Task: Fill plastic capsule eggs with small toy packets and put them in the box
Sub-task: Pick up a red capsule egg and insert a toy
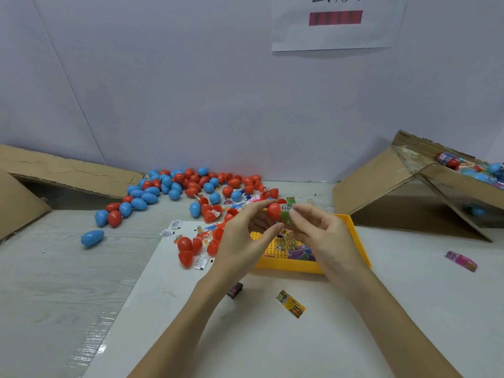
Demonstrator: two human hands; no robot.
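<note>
My left hand [242,238] pinches a red capsule egg half [273,210] above the yellow tray [360,241]. My right hand [324,236] pinches a green toy packet [287,214] whose end sits at the mouth of that red half. More toy packets [296,249] lie in the tray under my hands. A heap of red and blue capsule eggs [188,186] spreads over the table behind. The cardboard box [425,192] at the right holds filled eggs [474,170] at its upper end.
Open red egg halves [191,248] and small white packets [174,227] lie left of the tray. A yellow packet [290,304], a dark packet [236,290] and a pink packet [461,260] lie loose. One blue egg [92,237] sits apart. A cardboard flap [54,173] stands at the left.
</note>
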